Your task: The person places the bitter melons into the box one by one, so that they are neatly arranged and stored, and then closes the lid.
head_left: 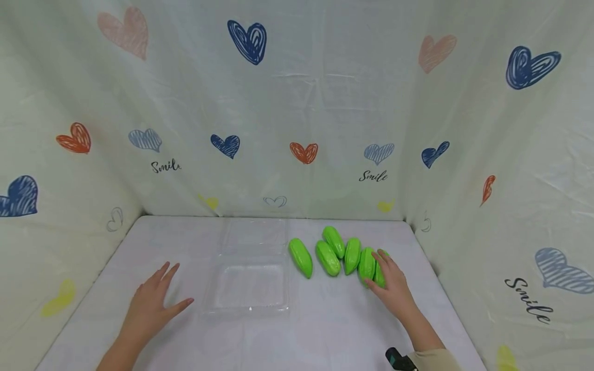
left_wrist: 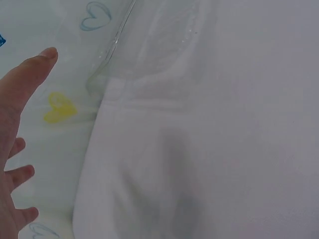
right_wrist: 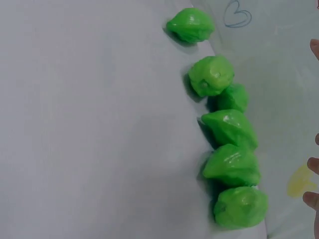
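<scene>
Several glossy green, oblong, ridged vegetables, their exact kind unclear, lie on the table to the right of the clear plastic container. One of them is apart from the others, close to the container. My right hand is over the rightmost green pieces, fingers spread and partly covering them; its fingertips show at the edge of the right wrist view, holding nothing. To the left of the container, my left hand hovers with thumb and fingers apart and nothing in it.
The clear container has a lid-like half folded toward the back wall. A white cloth covers the table. Heart-printed curtains enclose the back and both sides. A dark device sits at my right wrist.
</scene>
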The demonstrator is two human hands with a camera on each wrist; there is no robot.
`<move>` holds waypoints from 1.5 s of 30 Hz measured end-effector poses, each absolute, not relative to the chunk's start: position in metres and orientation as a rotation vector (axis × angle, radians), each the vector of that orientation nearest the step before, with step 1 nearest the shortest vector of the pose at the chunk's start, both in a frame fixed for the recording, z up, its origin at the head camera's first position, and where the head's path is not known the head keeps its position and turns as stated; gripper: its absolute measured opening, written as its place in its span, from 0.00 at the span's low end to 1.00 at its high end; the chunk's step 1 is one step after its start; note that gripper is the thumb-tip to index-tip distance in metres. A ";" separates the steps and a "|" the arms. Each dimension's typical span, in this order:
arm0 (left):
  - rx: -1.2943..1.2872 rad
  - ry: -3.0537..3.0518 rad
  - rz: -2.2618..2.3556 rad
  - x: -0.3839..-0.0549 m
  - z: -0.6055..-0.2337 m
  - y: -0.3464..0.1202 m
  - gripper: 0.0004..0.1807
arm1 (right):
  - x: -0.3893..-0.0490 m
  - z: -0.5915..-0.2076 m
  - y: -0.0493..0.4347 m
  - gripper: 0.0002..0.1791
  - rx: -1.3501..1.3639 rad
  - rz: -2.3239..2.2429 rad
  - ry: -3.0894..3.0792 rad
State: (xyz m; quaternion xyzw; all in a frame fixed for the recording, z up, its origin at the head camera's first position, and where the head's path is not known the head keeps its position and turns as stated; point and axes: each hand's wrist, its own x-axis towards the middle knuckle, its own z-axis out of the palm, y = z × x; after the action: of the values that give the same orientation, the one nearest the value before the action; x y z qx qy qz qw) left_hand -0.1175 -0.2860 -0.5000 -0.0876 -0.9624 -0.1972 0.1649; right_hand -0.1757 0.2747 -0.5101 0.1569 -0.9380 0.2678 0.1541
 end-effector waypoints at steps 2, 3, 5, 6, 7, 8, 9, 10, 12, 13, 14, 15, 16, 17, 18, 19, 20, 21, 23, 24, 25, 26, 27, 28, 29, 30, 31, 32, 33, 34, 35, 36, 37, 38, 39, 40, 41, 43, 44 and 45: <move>-0.256 -2.736 -0.588 -0.118 -0.502 -0.282 0.49 | -0.176 -0.510 0.268 0.39 0.457 0.825 -2.683; -0.258 -2.738 -0.605 -0.118 -0.503 -0.281 0.48 | -0.177 -0.510 0.265 0.39 0.461 0.848 -2.682; -0.256 -2.752 -0.649 -0.117 -0.505 -0.278 0.47 | -0.178 -0.511 0.259 0.39 0.470 0.881 -2.682; -0.253 -2.758 -0.669 -0.116 -0.506 -0.277 0.46 | -0.178 -0.511 0.256 0.39 0.475 0.897 -2.681; -0.252 -2.759 -0.688 -0.116 -0.507 -0.275 0.45 | -0.179 -0.512 0.253 0.39 0.478 0.915 -2.680; -0.250 -2.760 -0.702 -0.115 -0.508 -0.274 0.43 | -0.179 -0.512 0.250 0.39 0.483 0.937 -2.678; -0.247 -2.762 -0.719 -0.115 -0.509 -0.273 0.42 | -0.180 -0.512 0.248 0.39 0.489 0.958 -2.676; -0.243 -2.766 -0.740 -0.114 -0.510 -0.272 0.41 | -0.180 -0.513 0.245 0.39 0.495 0.979 -2.674; -0.232 -2.783 -0.773 -0.113 -0.511 -0.271 0.40 | -0.182 -0.513 0.239 0.39 0.509 1.016 -2.673; -0.225 -2.797 -0.790 -0.113 -0.511 -0.270 0.39 | -0.182 -0.513 0.236 0.39 0.519 1.033 -2.669; -0.219 -2.812 -0.804 -0.113 -0.511 -0.269 0.39 | -0.183 -0.513 0.233 0.39 0.529 1.046 -2.668; -0.213 -2.824 -0.818 -0.113 -0.512 -0.268 0.39 | -0.183 -0.512 0.231 0.38 0.538 1.059 -2.664; -0.210 -2.833 -0.823 -0.113 -0.512 -0.267 0.39 | -0.184 -0.512 0.228 0.38 0.544 1.067 -2.665; -0.211 -2.837 -0.829 -0.113 -0.512 -0.266 0.39 | -0.184 -0.512 0.225 0.38 0.551 1.063 -2.667; -0.211 -2.841 -0.833 -0.113 -0.512 -0.265 0.38 | -0.185 -0.512 0.222 0.38 0.558 1.062 -2.664; -0.212 -2.846 -0.838 -0.113 -0.512 -0.264 0.38 | -0.186 -0.511 0.219 0.38 0.563 1.066 -2.666; -0.213 -2.850 -0.844 -0.113 -0.512 -0.263 0.38 | -0.186 -0.511 0.216 0.38 0.566 1.068 -2.668; -0.216 -2.851 -0.848 -0.113 -0.512 -0.261 0.38 | -0.187 -0.511 0.213 0.38 0.570 1.068 -2.666; -0.220 -2.860 -0.860 -0.113 -0.512 -0.259 0.38 | -0.189 -0.512 0.208 0.38 0.573 1.083 -2.668; -0.218 -2.869 -0.867 -0.113 -0.512 -0.258 0.39 | -0.190 -0.512 0.205 0.38 0.573 1.099 -2.668; -0.218 -2.872 -0.878 -0.112 -0.512 -0.258 0.39 | -0.190 -0.512 0.203 0.38 0.575 1.108 -2.667; -0.216 -2.874 -0.891 -0.112 -0.513 -0.257 0.39 | -0.191 -0.513 0.200 0.38 0.579 1.113 -2.661; -0.215 -2.875 -0.906 -0.112 -0.514 -0.256 0.39 | -0.193 -0.514 0.198 0.37 0.581 1.113 -2.661; -0.212 -2.878 -0.923 -0.112 -0.514 -0.256 0.39 | -0.193 -0.515 0.196 0.37 0.583 1.111 -2.662; -0.206 -2.880 -0.940 -0.112 -0.515 -0.256 0.39 | -0.194 -0.515 0.194 0.37 0.586 1.104 -2.661; -0.200 -2.883 -0.957 -0.112 -0.516 -0.255 0.39 | -0.195 -0.515 0.192 0.37 0.591 1.100 -2.659; -0.192 -2.891 -0.970 -0.112 -0.517 -0.255 0.40 | -0.195 -0.516 0.189 0.37 0.598 1.098 -2.654; -0.184 -2.901 -0.981 -0.112 -0.518 -0.254 0.40 | -0.196 -0.516 0.187 0.37 0.603 1.105 -2.652; -0.178 -2.910 -0.992 -0.113 -0.519 -0.254 0.41 | -0.196 -0.517 0.185 0.36 0.605 1.115 -2.651; -0.169 -2.922 -0.998 -0.112 -0.520 -0.254 0.42 | -0.197 -0.517 0.183 0.36 0.608 1.121 -2.647; -0.160 -2.933 -1.005 -0.112 -0.521 -0.254 0.42 | -0.198 -0.518 0.180 0.36 0.610 1.130 -2.647; -0.154 -2.943 -1.010 -0.112 -0.523 -0.253 0.43 | -0.199 -0.519 0.178 0.36 0.610 1.140 -2.650; -0.150 -2.948 -1.022 -0.112 -0.524 -0.253 0.43 | -0.199 -0.520 0.176 0.35 0.610 1.146 -2.653; -0.148 -2.951 -1.032 -0.112 -0.526 -0.253 0.44 | -0.200 -0.520 0.174 0.35 0.609 1.152 -2.656; -0.149 -2.950 -1.049 -0.112 -0.527 -0.253 0.44 | -0.201 -0.522 0.172 0.35 0.610 1.155 -2.659; -0.147 -2.945 -1.069 -0.111 -0.528 -0.253 0.44 | -0.201 -0.523 0.169 0.35 0.609 1.156 -2.663; -0.148 -2.939 -1.088 -0.111 -0.529 -0.252 0.43 | -0.202 -0.524 0.167 0.35 0.613 1.164 -2.661; -0.143 -2.928 -1.129 -0.111 -0.531 -0.252 0.43 | -0.202 -0.525 0.164 0.36 0.621 1.179 -2.657; -0.137 -2.925 -1.146 -0.110 -0.532 -0.251 0.43 | -0.203 -0.525 0.162 0.36 0.622 1.184 -2.655; -0.126 -2.922 -1.169 -0.110 -0.532 -0.251 0.43 | -0.203 -0.525 0.160 0.36 0.623 1.192 -2.653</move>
State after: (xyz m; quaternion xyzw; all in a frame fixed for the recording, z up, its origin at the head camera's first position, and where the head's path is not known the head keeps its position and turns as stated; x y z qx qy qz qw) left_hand -0.1098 -0.2511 -0.5321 -0.0402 -0.9277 -0.3712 -0.0040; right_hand -0.2029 0.1600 -0.5253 0.2087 -0.8889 0.3993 0.0834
